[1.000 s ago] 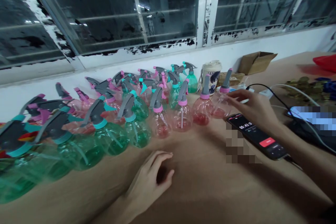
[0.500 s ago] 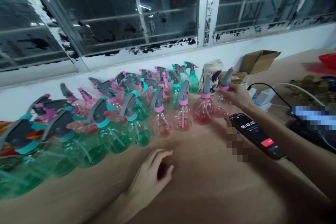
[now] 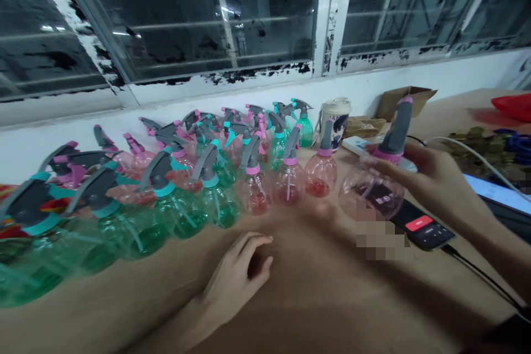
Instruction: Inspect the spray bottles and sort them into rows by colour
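My right hand [image 3: 427, 168] is closed round the upper part of a clear pink spray bottle [image 3: 371, 188] with a grey and pink trigger head, held up over the table and in front of a phone [image 3: 423, 227]. On the table near the front, my left hand [image 3: 238, 271] rests with fingers curled and a gap between thumb and forefinger, holding nothing. Nearest beyond it stand a green spray bottle [image 3: 219, 207] and a pink one [image 3: 257, 193]. Another pink spray bottle [image 3: 321, 174] ends the front row on the right.
Several more green and pink spray bottles crowd the left and back of the table [image 3: 315, 298]. A patterned cup [image 3: 335, 119] and an open cardboard box [image 3: 400, 102] stand by the wall. Cables and a lit screen [image 3: 498, 199] lie at the right.
My right hand has lifted the pink spray bottle out of the row's right end and brought it nearer, to the right. My left hand has barely moved.
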The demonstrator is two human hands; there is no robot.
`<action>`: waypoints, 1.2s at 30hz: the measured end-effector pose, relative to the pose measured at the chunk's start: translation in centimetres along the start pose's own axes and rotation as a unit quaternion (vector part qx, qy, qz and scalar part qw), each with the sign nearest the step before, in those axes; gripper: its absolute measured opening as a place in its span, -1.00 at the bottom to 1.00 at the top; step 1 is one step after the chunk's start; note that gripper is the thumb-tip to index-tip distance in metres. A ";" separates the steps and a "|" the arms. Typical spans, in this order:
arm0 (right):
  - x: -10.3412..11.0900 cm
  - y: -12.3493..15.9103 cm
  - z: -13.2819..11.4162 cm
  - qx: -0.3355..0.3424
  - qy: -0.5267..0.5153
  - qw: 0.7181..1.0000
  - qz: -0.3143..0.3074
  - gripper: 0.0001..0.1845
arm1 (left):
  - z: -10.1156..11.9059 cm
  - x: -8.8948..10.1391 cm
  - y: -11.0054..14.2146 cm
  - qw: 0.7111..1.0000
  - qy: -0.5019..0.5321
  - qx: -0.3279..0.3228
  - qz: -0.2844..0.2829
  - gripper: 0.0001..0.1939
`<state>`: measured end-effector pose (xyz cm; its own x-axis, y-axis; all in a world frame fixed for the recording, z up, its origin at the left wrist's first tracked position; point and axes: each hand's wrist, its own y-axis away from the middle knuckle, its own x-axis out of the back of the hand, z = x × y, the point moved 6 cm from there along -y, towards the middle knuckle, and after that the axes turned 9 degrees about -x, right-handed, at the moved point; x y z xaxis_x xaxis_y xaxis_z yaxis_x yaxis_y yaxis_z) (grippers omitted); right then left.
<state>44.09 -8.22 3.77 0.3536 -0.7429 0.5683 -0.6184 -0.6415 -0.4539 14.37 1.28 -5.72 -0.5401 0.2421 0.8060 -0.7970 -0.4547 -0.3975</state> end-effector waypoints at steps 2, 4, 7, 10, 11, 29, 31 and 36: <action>-1.2 1.8 -1.2 -0.004 -0.051 0.997 -0.061 -0.60 | 0.0 0.2 -0.1 1.000 0.007 0.011 0.005 -0.79; -2.7 3.5 -2.9 0.022 -0.105 0.988 -0.114 -0.63 | 0.0 0.6 -0.2 1.000 0.017 0.023 0.007 -0.82; -5.2 6.0 -5.5 0.050 -0.144 0.972 -0.179 -0.62 | 0.4 1.7 -0.3 0.999 0.038 0.029 0.020 -0.83; -7.6 8.1 -8.0 0.068 -0.142 0.963 -0.219 -0.62 | 1.4 3.8 -0.3 0.997 0.060 0.017 0.052 -0.81; -8.3 8.7 -8.9 0.078 -0.139 0.961 -0.226 -0.62 | 1.8 4.7 -0.2 0.996 0.067 0.009 0.062 -0.79; -16.3 15.9 -18.3 0.194 -0.189 0.935 -0.228 -0.91 | 1.7 11.7 3.4 0.984 0.160 0.045 0.057 -0.27; -16.8 16.3 -18.6 0.214 -0.186 0.929 -0.237 -0.88 | 1.5 11.8 3.3 0.982 0.175 0.044 0.055 -0.32; -17.3 17.1 -19.3 0.280 -0.151 0.902 -0.292 -0.70 | 1.2 11.2 2.8 0.974 0.221 0.054 0.011 -0.38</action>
<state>13.87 -2.66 -0.54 0.7318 -0.2105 0.6482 0.1564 -0.8738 -0.4604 6.41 1.73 2.71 -0.6399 0.5659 0.5199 -0.7633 -0.5461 -0.3450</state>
